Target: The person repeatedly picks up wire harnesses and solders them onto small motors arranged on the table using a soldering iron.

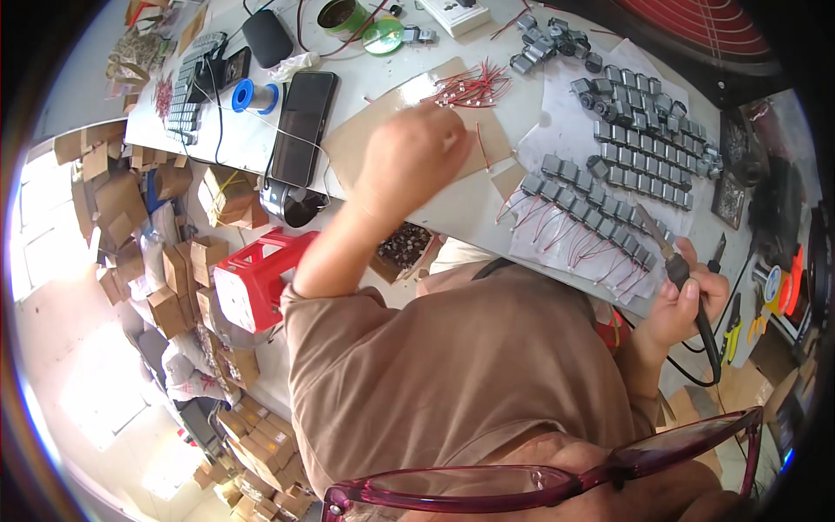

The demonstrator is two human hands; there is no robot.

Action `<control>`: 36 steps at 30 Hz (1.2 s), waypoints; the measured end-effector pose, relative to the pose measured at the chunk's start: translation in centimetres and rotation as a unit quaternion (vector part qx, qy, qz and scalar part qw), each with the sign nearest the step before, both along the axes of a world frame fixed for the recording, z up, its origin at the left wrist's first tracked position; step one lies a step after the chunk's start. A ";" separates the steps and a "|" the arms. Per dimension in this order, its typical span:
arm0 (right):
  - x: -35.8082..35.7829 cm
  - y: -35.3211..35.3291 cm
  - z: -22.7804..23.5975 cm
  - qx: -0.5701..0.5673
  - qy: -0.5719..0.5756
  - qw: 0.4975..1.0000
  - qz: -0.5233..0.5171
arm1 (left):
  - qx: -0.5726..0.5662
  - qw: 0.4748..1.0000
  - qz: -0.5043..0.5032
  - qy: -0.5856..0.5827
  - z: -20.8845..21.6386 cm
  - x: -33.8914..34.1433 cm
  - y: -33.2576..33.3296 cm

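My left hand (417,152) is over the sheet of brown cardboard (361,130), next to a bundle of thin red wires with white ends (474,85). Its fingers are curled and partly blurred; whatever they hold is hidden. In my right hand (683,304) is a soldering iron (678,271), its tip slanting up and left over the nearest row of small grey metal-cased parts, like little motors (600,213). Red wires trail from this row across white paper (544,228). Behind it stand several more rows of the same parts (644,165). A single red wire (483,146) lies near the cardboard's right edge.
A phone (304,126) and a blue solder spool (255,97) lie left of the cardboard. Loose metal parts (548,43) are heaped at the back. A red fan (696,22) stands far right, pliers (733,326) near the right edge. A red plastic stool (252,283) and cartons fill the left.
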State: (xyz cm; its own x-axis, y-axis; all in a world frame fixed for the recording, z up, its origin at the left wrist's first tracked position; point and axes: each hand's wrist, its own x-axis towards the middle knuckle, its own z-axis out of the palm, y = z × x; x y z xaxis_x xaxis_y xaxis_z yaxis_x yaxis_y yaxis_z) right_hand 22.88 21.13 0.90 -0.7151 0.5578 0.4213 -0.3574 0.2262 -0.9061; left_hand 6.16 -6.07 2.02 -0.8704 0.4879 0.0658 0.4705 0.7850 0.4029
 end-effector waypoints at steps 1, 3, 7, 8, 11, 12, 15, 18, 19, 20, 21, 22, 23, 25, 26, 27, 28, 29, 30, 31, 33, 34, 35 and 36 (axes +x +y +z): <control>-0.3 -0.1 0.0 -0.001 -0.002 1.000 0.002 | -0.001 1.000 0.002 -0.002 -0.4 0.6 0.5; -0.9 -0.4 -0.1 0.001 0.001 1.000 0.022 | -0.023 0.998 0.005 0.062 -1.1 1.4 1.3; -0.7 -0.9 0.2 -0.003 0.011 1.000 0.024 | -0.089 0.991 -0.017 0.098 -1.7 1.5 1.6; -0.7 -1.0 0.2 -0.008 0.009 0.999 0.032 | -0.091 0.991 -0.018 0.097 -1.7 1.4 1.5; -0.7 -1.2 0.0 -0.018 0.005 0.999 0.041 | -0.093 0.990 -0.031 0.102 -2.2 0.9 1.3; -0.6 -1.2 0.0 -0.019 0.003 0.999 0.043 | -0.074 0.991 -0.043 0.106 -2.3 0.7 1.0; -0.5 -1.2 -0.1 -0.013 0.003 0.999 0.043 | 0.012 0.999 -0.029 0.040 -1.5 0.7 0.6; -0.5 -1.1 -0.1 -0.016 -0.003 0.998 0.060 | 0.128 0.988 0.003 -0.083 -0.6 1.4 0.9; -0.4 -1.1 -0.2 -0.012 -0.004 0.998 0.056 | 0.179 0.975 0.008 -0.134 -0.5 1.8 1.3; -0.5 -1.4 -0.4 -0.012 -0.008 0.999 0.052 | 0.182 0.974 0.003 -0.136 -0.4 2.2 1.6; -0.7 -1.7 -0.6 -0.012 -0.011 0.999 0.049 | 0.212 0.967 0.006 -0.144 -0.4 2.6 1.9; -0.7 -2.0 -0.6 -0.028 -0.016 0.997 0.068 | 0.245 0.957 0.008 -0.153 -0.4 3.1 2.3; -0.9 -2.2 -0.9 -0.025 -0.020 0.997 0.072 | 0.250 0.955 0.002 -0.159 -0.6 3.5 2.7; -1.1 -2.4 -0.8 -0.026 -0.066 0.992 0.101 | 0.253 0.954 0.025 -0.161 -1.1 4.3 3.2; -1.3 -2.6 -1.0 -0.023 -0.069 0.993 0.097 | 0.282 0.944 0.040 -0.167 -1.6 4.7 3.6; -1.6 -2.7 -1.2 -0.020 -0.061 0.992 0.106 | 0.285 0.942 0.038 -0.171 -1.7 4.9 4.0; -1.9 -2.9 -1.3 -0.020 -0.052 0.992 0.114 | 0.287 0.941 0.040 -0.175 -1.8 5.1 4.3; -2.2 -3.2 -1.4 -0.018 -0.054 0.992 0.111 | 0.288 0.940 0.043 -0.179 -1.9 5.1 4.6; -2.4 -3.4 -1.4 -0.024 -0.063 0.992 0.111 | 0.290 0.939 0.042 -0.182 -2.3 5.2 4.8; -2.7 -3.6 -1.3 -0.031 -0.069 0.991 0.112 | 0.282 0.949 0.034 -0.138 -2.6 5.1 4.9; -3.0 -3.8 -1.5 -0.034 -0.072 0.989 0.121 | 0.276 0.956 0.028 -0.095 -3.3 4.9 5.1; -3.0 -3.8 -1.6 -0.042 -0.080 0.987 0.130 | 0.287 0.955 0.021 -0.067 -3.6 4.9 5.1; -3.1 -3.9 -1.7 -0.050 -0.089 0.985 0.140 | 0.297 0.954 0.014 -0.040 -4.0 5.0 5.2; -3.2 -4.0 -1.7 -0.049 -0.090 0.985 0.141 | 0.298 0.954 0.015 -0.041 -4.4 5.3 5.3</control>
State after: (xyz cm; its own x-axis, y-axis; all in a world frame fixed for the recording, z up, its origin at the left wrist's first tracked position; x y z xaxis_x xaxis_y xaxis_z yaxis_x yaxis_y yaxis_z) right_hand 19.69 17.17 -0.83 -0.9056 0.3581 0.2272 -0.2245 0.0499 -0.9732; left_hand 11.43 -0.79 -2.40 -0.8977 0.3595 0.2548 0.3990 0.4177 0.8163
